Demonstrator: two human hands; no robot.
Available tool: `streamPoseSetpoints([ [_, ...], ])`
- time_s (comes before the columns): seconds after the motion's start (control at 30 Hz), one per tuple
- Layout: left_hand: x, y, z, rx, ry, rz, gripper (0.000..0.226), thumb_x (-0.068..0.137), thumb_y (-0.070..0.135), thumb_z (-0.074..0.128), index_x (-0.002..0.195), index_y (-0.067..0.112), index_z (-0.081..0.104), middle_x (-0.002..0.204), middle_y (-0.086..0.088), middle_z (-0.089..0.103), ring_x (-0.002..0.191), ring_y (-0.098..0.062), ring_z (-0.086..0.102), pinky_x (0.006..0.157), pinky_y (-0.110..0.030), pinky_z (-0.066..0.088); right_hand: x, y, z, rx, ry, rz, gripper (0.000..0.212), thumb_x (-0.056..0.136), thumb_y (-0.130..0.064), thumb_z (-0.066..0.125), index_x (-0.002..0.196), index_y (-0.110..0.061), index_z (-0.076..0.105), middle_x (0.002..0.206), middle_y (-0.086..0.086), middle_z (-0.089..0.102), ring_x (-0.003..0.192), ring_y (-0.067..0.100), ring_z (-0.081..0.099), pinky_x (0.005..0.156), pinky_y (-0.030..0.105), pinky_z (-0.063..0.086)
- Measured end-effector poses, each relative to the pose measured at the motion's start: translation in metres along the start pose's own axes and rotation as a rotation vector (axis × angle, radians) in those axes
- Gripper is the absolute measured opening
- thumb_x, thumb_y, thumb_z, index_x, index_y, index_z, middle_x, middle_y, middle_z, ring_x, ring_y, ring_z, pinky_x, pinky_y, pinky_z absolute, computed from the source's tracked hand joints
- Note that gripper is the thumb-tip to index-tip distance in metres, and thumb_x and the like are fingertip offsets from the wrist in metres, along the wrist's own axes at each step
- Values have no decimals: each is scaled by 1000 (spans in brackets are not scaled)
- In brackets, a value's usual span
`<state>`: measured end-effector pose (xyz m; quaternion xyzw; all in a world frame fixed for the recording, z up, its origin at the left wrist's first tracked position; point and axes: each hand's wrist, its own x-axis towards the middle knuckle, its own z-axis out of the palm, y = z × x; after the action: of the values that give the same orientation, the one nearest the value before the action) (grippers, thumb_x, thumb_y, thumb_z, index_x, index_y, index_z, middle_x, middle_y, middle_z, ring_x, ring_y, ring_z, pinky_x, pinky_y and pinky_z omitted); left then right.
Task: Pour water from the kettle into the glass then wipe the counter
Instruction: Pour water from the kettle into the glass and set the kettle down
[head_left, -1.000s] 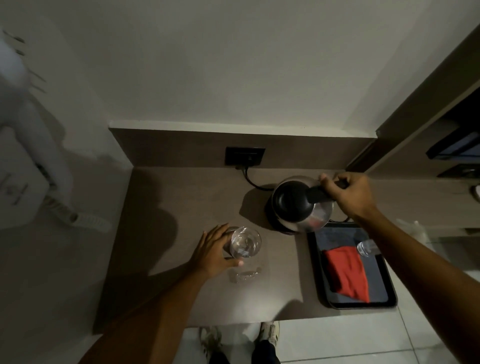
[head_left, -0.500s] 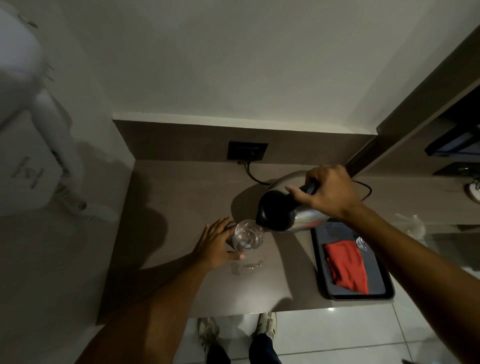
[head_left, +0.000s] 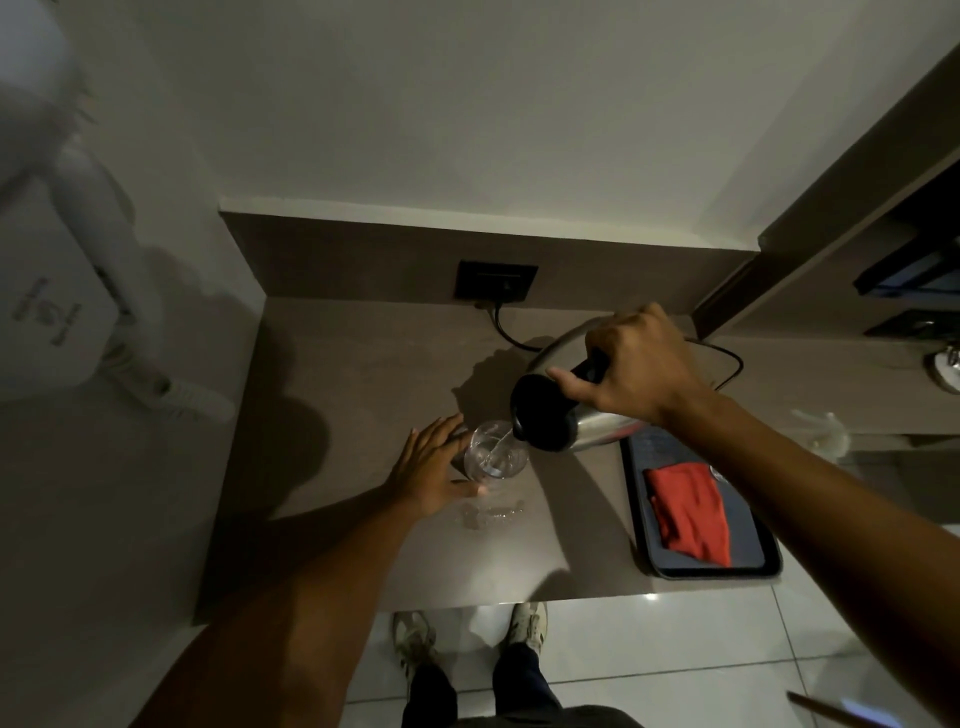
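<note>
My right hand (head_left: 636, 364) grips the black handle of a steel kettle (head_left: 550, 418), which is tilted with its black lid and spout toward the left. A thin stream of water runs from the spout into a clear glass (head_left: 496, 451) standing on the brown counter (head_left: 363, 364). My left hand (head_left: 431, 467) wraps the glass's left side, fingers spread along it. A small wet patch (head_left: 488, 514) glistens on the counter just in front of the glass. A red cloth (head_left: 688, 512) lies folded on a dark tray (head_left: 644, 525) to the right.
A black wall socket (head_left: 496, 280) with a cord (head_left: 506, 332) sits behind the kettle. A white wall-mounted hair dryer (head_left: 57, 312) hangs at the left. Shelving (head_left: 883, 249) rises at the right. My shoes (head_left: 467, 634) stand on the tiled floor below the counter edge.
The kettle was lifted off its base, carried left and tipped further over the glass; water now flows into it. My left hand stayed on the glass.
</note>
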<state>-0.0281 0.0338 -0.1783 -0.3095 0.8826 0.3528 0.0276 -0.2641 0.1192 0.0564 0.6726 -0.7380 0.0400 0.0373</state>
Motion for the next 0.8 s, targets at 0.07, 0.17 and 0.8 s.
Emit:
streamPoseSetpoints([
  [0.07, -1, 1, 0, -1, -2, -1, 97, 71, 67, 67, 150, 27, 28, 164, 5, 11, 151, -19, 5, 120, -49, -2, 0, 0, 1, -19, 1, -11, 70, 83, -73, 31, 52, -14, 51, 49, -1, 45, 47, 20, 42, 79, 40, 40],
  [0.17, -2, 2, -2, -4, 7, -3, 97, 71, 66, 68, 150, 27, 28, 164, 4, 12, 151, -19, 5, 121, -50, -1, 1, 1, 3, -49, 15, -30, 69, 84, -73, 31, 51, -15, 49, 48, -1, 45, 46, 19, 41, 78, 39, 39],
  [0.8, -2, 3, -1, 3, 8, 2, 98, 71, 68, 67, 150, 27, 28, 164, 7, 11, 151, -17, 3, 122, -49, -1, 1, -3, -7, -138, 55, -62, 63, 86, -70, 32, 49, -20, 41, 46, -3, 43, 42, 13, 30, 73, 30, 24],
])
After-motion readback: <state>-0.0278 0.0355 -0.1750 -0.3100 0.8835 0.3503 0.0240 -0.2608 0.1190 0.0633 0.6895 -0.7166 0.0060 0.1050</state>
